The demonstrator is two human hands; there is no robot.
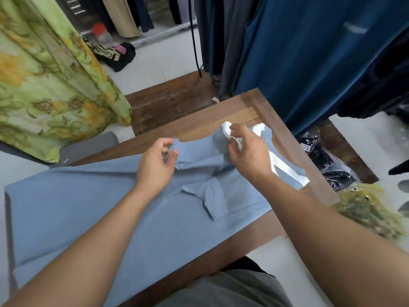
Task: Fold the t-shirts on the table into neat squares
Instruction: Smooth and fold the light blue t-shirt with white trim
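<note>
A light blue t-shirt [93, 213] lies spread across the wooden table [221, 120], its body running toward the lower left. Its far end, with white stripes on a sleeve [285, 167], is bunched near the table's far right corner. My left hand [158, 160] pinches a fold of the blue fabric near the far edge. My right hand [245, 149] grips a white-trimmed part of the shirt and lifts it slightly off the table. A folded-over flap sits between my forearms.
Dark blue garments [309, 52] hang close behind the table's far right side. A green floral cloth [44, 80] hangs at the left. Plastic-wrapped dark items [327, 160] and a yellowish bag [365, 211] lie on the floor to the right. A grey cloth [88, 147] lies at the table's left.
</note>
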